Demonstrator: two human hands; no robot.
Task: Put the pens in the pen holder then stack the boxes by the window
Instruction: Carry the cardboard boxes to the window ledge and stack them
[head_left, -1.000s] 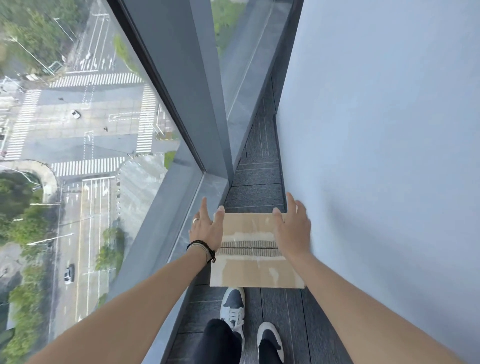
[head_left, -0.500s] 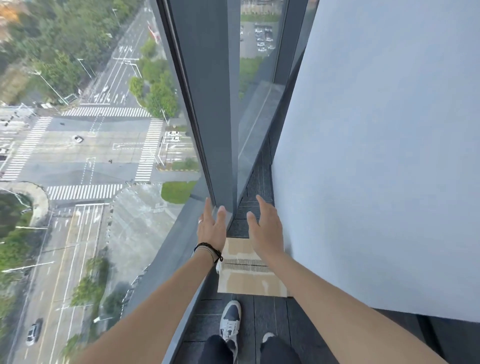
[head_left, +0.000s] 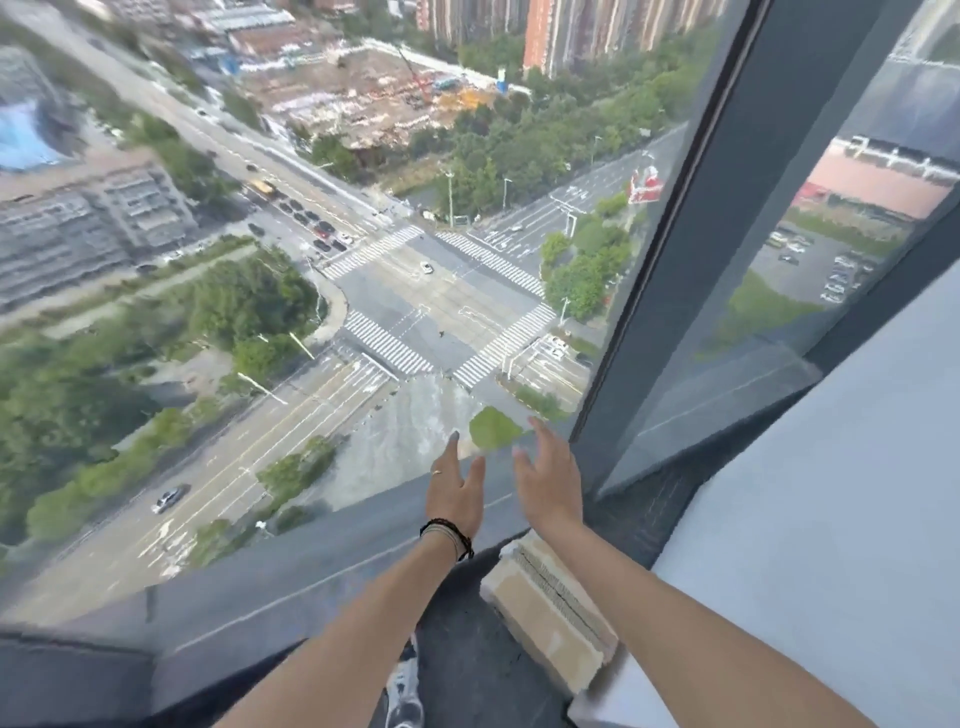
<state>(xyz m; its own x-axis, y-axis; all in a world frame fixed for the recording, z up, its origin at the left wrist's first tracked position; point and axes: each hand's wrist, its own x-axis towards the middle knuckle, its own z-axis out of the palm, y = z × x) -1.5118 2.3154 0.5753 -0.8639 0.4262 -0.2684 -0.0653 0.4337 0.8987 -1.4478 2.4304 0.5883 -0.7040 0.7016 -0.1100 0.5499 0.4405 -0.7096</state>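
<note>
A taped cardboard box (head_left: 550, 616) lies on the dark floor between the window and a pale wall, below my right forearm. My left hand (head_left: 457, 491), with a ring and dark wrist bands, is raised in front of the window glass with fingers straight and holds nothing. My right hand (head_left: 550, 480) is up beside it, fingers relaxed and spread, also holding nothing. Both hands are above and beyond the box, apart from it. No pens or pen holder are in view.
A floor-to-ceiling window (head_left: 363, 260) fills the left and centre, with a grey sill (head_left: 291, 582) and a dark vertical mullion (head_left: 691, 249). A pale grey wall (head_left: 841, 519) closes the right side. My shoe (head_left: 405, 696) stands on the dark carpet near the box.
Both hands have lifted off the box and risen in front of the glass. The view has swung up and left, so the box now sits low under my right forearm.
</note>
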